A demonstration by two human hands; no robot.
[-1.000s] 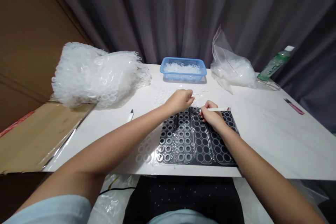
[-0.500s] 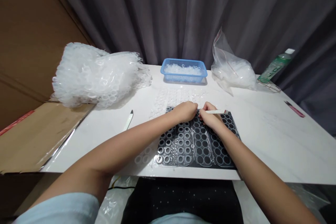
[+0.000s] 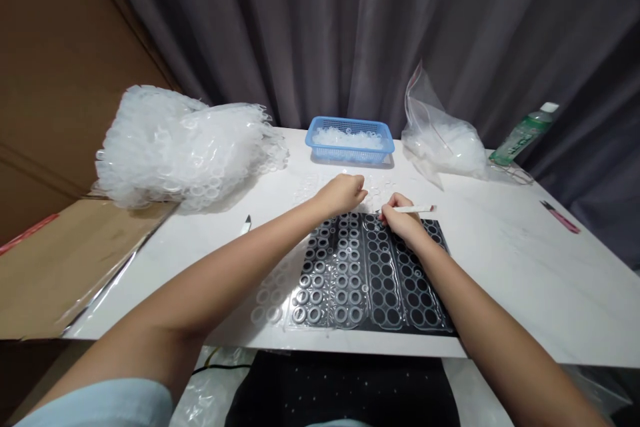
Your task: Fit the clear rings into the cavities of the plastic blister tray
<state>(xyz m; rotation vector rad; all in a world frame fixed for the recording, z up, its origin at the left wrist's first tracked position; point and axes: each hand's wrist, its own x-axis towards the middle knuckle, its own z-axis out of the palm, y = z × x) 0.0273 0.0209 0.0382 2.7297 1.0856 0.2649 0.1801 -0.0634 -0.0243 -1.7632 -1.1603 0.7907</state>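
My right hand (image 3: 403,219) grips a slim white pen-like tool (image 3: 419,209) with a reddish back end; its tip is mostly hidden by my fingers. That hand rests at the far edge of a black mat (image 3: 330,331). Clear plastic strips (image 3: 385,273) with rows of round cells lie on the mat. Pale rings (image 3: 341,314) show in the cells of the left strips, while the right ones look dark. Beyond the mat, my left hand (image 3: 344,193) hovers over small clear pieces (image 3: 377,195) spread on the table, its fingers curled together; anything between them is hidden.
A blue basket (image 3: 350,155) of small clear pieces stands at the back. To its left is a big heap of clear plastic strips (image 3: 185,147); to its right, a zip bag (image 3: 445,143) and green bottle (image 3: 523,137). A pink-handled cutter (image 3: 563,219) lies right, cardboard (image 3: 90,260) left.
My left hand has moved away from my right hand, up and left beyond the mat's far edge. My right hand stays in nearly the same place with the white tool.
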